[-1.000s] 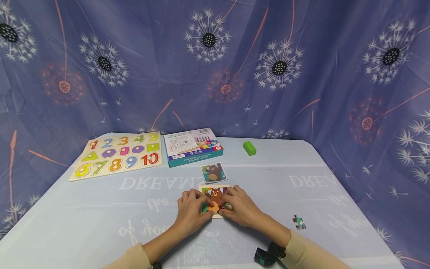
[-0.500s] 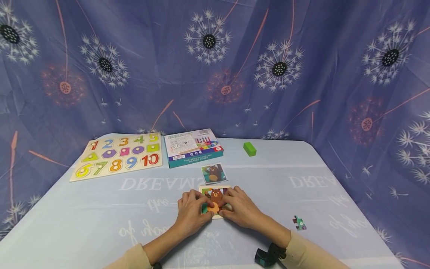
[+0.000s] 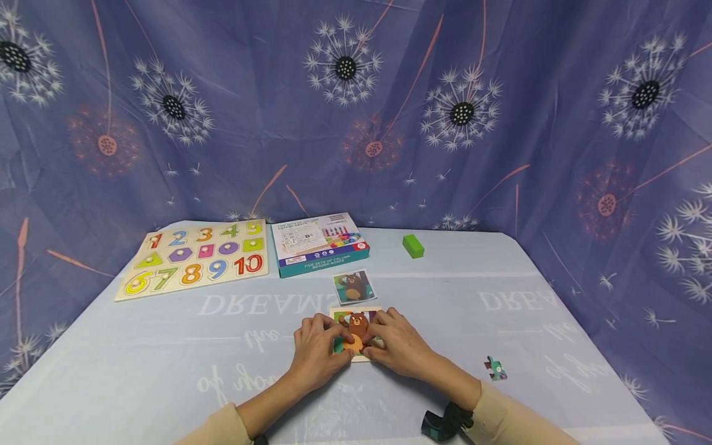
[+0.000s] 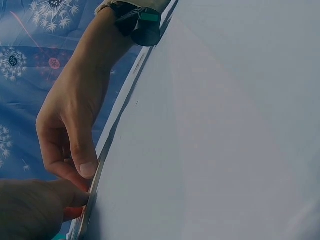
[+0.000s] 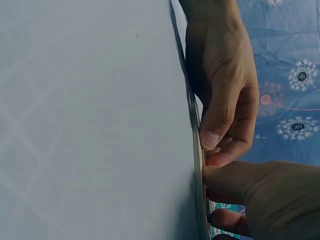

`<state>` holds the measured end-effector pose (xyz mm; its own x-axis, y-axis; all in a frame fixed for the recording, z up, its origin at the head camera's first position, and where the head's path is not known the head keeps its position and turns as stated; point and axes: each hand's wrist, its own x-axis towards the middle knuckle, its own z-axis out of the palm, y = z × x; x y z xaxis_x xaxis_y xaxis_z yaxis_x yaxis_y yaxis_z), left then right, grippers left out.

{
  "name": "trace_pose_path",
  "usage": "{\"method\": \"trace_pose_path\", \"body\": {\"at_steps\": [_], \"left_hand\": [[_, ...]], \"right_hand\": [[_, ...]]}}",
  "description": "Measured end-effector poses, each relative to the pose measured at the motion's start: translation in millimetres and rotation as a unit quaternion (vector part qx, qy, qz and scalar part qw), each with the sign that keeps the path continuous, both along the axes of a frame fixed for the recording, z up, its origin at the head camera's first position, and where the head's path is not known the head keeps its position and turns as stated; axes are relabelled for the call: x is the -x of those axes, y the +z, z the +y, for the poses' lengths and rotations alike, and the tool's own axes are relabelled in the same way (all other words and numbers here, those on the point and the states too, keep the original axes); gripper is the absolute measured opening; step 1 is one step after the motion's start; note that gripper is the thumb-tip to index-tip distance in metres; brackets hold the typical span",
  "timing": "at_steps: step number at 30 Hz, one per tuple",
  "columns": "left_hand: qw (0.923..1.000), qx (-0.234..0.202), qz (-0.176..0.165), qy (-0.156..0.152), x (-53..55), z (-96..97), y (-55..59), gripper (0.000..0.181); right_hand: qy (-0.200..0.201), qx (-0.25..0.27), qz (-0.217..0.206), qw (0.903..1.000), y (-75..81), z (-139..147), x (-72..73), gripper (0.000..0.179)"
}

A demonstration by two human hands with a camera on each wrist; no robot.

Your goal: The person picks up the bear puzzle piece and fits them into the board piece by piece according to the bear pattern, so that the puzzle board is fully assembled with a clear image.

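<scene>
A small wooden jigsaw puzzle (image 3: 357,319) with a brown bear lies flat on the table in front of me, in the head view. My left hand (image 3: 314,347) grips its left part, thumb at the near edge and fingers bent over the picture. On the right side my right hand (image 3: 402,346) holds it likewise, its thumb and index fingertips close to the left ones. Both wrist views show the thumbs right at the thin board edge (image 5: 199,185). Much of the puzzle's lower half is hidden by fingers. Just behind it lies a matching bear picture card (image 3: 354,287).
One loose puzzle piece (image 3: 496,368) lies to the right, beyond my right forearm. At the back stand a wooden number board (image 3: 191,259), a flat beaded-toy box (image 3: 322,244) and a green block (image 3: 413,246). A patterned curtain (image 3: 400,179) hangs behind the table.
</scene>
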<state>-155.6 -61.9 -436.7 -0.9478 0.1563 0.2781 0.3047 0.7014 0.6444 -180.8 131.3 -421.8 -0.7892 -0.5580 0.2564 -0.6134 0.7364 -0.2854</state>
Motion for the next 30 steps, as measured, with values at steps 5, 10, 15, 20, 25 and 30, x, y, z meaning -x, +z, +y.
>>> {"method": "trace_pose_path", "body": {"at_steps": [5, 10, 15, 20, 25, 30], "left_hand": [[1.0000, 0.002, -0.004, 0.001, 0.0, -0.1, 0.4, 0.011], [1.0000, 0.002, -0.004, 0.001, 0.0, 0.1, 0.5, 0.011], [1.0000, 0.001, -0.005, 0.001, 0.4, -0.1, 0.4, 0.011], [1.0000, -0.005, -0.008, 0.000, 0.5, 0.1, -0.2, 0.011], [0.9999, -0.007, -0.009, -0.002, 0.5, 0.9, -0.4, 0.011], [0.9999, -0.002, -0.012, 0.001, 0.5, 0.4, 0.0, 0.012]], "right_hand": [[0.000, 0.000, 0.003, 1.0000, -0.6, -0.2, 0.5, 0.011], [0.001, 0.005, -0.010, 0.9999, -0.4, 0.7, 0.4, 0.012], [0.004, 0.013, -0.019, 0.9997, 5.2, 7.6, -1.4, 0.016], [-0.016, 0.014, -0.015, 0.9997, 15.3, 28.7, -7.7, 0.022], [-0.044, 0.013, 0.009, 0.9989, 17.6, 65.1, -16.2, 0.025], [-0.050, 0.027, 0.037, 0.9977, 14.3, 112.3, -27.4, 0.029]]}}
